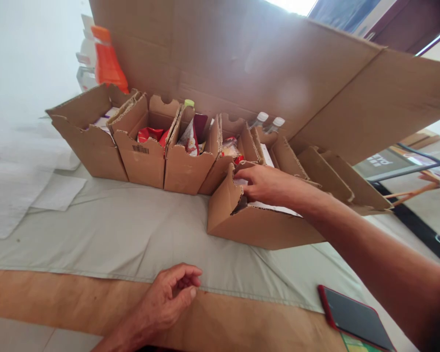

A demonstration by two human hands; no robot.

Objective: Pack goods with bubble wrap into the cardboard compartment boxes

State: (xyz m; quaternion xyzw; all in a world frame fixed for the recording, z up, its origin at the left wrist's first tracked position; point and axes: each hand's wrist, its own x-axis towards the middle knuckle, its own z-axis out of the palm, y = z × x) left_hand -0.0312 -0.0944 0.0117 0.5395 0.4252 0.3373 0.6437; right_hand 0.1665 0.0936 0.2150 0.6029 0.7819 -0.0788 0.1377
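My right hand (262,185) reaches over the rim of a cardboard box (271,230) that stands in front of the row, turned at an angle. Its fingertips dip inside and are hidden, so I cannot tell whether they grip anything. White paper-like contents (275,209) show beneath the wrist. My left hand (170,296) rests near the table's front edge, thumb and fingers loosely curled and apart, with nothing in it. Behind, a row of cardboard bins (187,171) holds a red packet (150,134), a red and white pouch (191,137) and other small packages.
A tall cardboard panel (220,58) stands behind the bins. An orange bottle (110,63) is at the back left, and two white-capped bottles (275,124) are behind the row. White sheets (14,195) lie at left; a red-cased phone (355,315) lies at the front right.
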